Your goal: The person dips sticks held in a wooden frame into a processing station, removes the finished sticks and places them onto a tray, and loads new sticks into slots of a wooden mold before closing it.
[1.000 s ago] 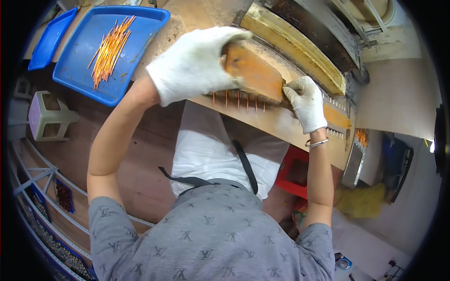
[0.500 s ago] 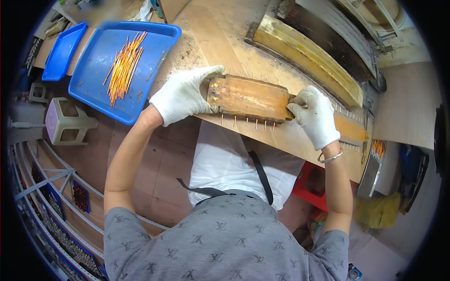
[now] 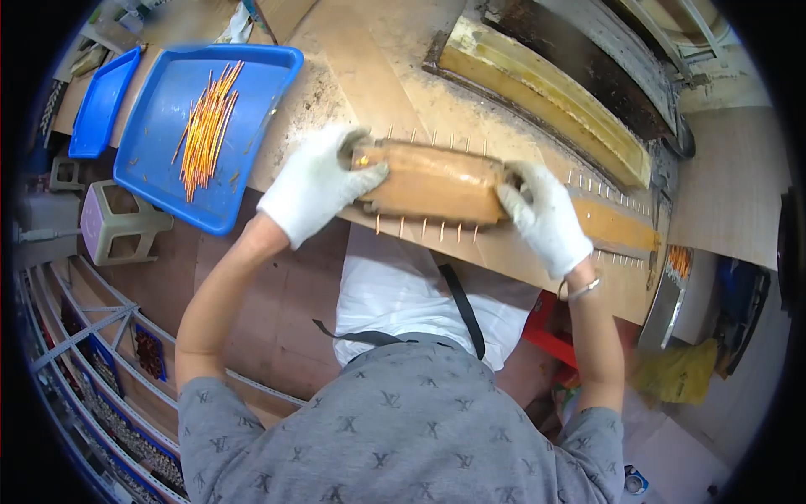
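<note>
A brown wooden block [image 3: 437, 183] with several thin copper-coloured rods sticking out along both long sides is held level near the table's front edge. My left hand [image 3: 321, 181], in a white glove, grips its left end, with the thumb on top. At the right end my right hand [image 3: 541, 212], also gloved, has its fingers closed around the edge. To the right, a similar orange-brown strip [image 3: 613, 225] with pale pins along both sides lies on the table. Several orange rods [image 3: 208, 130] rest in a blue tray [image 3: 159, 109] at the left.
A long yellowish block [image 3: 537, 97] stands at the back right beside dark metal bars. A smaller blue tray [image 3: 102, 105] sits at the far left. A metal tray [image 3: 663, 311] holds more orange-tipped rods at the right edge. A stool [image 3: 117, 223] stands on the floor at left.
The block was tilted and blurred at first; now it lies level between my hands. My left thumb has moved onto its top, and my right fingers have shifted along its right end.
</note>
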The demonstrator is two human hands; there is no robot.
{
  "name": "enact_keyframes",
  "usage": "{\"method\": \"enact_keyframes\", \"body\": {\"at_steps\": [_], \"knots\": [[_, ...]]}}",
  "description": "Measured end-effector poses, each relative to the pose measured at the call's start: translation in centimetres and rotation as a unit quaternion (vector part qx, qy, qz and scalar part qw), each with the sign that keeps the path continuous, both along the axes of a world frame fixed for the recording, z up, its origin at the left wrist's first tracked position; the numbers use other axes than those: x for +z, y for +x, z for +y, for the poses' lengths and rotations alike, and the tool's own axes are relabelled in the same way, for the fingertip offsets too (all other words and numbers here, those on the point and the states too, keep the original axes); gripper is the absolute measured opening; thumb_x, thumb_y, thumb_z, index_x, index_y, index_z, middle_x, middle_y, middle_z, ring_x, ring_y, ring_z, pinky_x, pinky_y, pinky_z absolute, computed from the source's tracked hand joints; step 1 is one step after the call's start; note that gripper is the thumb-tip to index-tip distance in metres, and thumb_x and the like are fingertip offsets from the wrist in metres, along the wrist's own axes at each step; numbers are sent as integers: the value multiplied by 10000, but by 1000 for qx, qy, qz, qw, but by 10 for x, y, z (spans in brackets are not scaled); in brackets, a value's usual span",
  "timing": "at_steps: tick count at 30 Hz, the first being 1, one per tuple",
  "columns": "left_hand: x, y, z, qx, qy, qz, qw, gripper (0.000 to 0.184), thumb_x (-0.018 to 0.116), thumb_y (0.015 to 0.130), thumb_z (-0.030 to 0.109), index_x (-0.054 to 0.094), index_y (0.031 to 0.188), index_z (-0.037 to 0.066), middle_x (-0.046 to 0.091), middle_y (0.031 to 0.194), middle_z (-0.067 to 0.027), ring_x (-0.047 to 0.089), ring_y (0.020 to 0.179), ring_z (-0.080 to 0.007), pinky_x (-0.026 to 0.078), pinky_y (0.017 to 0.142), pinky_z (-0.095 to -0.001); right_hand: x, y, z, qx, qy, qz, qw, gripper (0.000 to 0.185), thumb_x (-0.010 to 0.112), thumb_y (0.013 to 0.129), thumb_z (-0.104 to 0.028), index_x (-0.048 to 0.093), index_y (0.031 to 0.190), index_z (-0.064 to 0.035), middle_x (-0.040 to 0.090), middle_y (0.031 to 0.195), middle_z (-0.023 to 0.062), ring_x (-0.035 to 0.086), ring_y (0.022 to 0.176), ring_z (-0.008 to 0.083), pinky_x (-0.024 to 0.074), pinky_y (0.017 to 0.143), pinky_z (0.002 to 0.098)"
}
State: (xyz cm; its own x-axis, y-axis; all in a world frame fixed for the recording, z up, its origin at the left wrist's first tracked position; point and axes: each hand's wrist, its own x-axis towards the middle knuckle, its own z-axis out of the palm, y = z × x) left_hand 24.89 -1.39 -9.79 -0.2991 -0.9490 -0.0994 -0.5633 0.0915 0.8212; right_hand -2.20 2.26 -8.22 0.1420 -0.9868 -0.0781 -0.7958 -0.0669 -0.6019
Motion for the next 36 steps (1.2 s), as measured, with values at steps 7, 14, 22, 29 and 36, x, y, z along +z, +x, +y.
{"method": "enact_keyframes", "body": {"at_steps": [7, 14, 22, 29, 36], "knots": [[18, 3, 10, 63, 129, 8, 990, 483, 692, 727, 154, 499, 1128, -34, 585, 997, -157, 596, 860, -154, 476, 756, -270, -6, 8, 20, -64, 60, -78, 993, 379, 637, 746, -198, 519, 1042, 7, 520, 852, 151, 490, 676, 243, 421, 630, 332], [3, 2, 11, 96, 52, -4, 994, 474, 710, 696, 153, 528, 1101, -11, 559, 1008, -115, 566, 873, -164, 455, 781, -276, -14, 5, 13, -56, 10, -98, 994, 380, 652, 732, -178, 534, 1041, 7, 494, 782, 125, 469, 620, 212, 409, 582, 315], [34, -19, -1, 21, -145, -113, 983, 211, 624, 764, 231, 640, 827, 30, 591, 724, -133, 587, 649, -262, 475, 624, -322, -23, 4, 12, -50, -37, -97, 993, 366, 633, 758, -225, 553, 1022, 14, 504, 772, 133, 478, 624, 226, 411, 602, 326], [27, -55, -38, -56, -19, -338, 939, 365, 507, 783, 355, 647, 734, 22, 611, 719, -193, 606, 679, -338, 486, 654, -375, -31, 5, 13, -53, -78, -81, 992, 357, 623, 770, -234, 555, 1013, 18, 511, 780, 142, 482, 665, 239, 410, 631, 328], [12, -58, -44, -48, -16, -347, 937, 337, 514, 772, 338, 642, 720, 31, 612, 735, -186, 595, 718, -338, 466, 678, -394, -34, 5, 13, -53, -86, -97, 990, 353, 627, 768, -224, 551, 1010, 20, 510, 794, 133, 482, 676, 237, 410, 636, 330]]}}
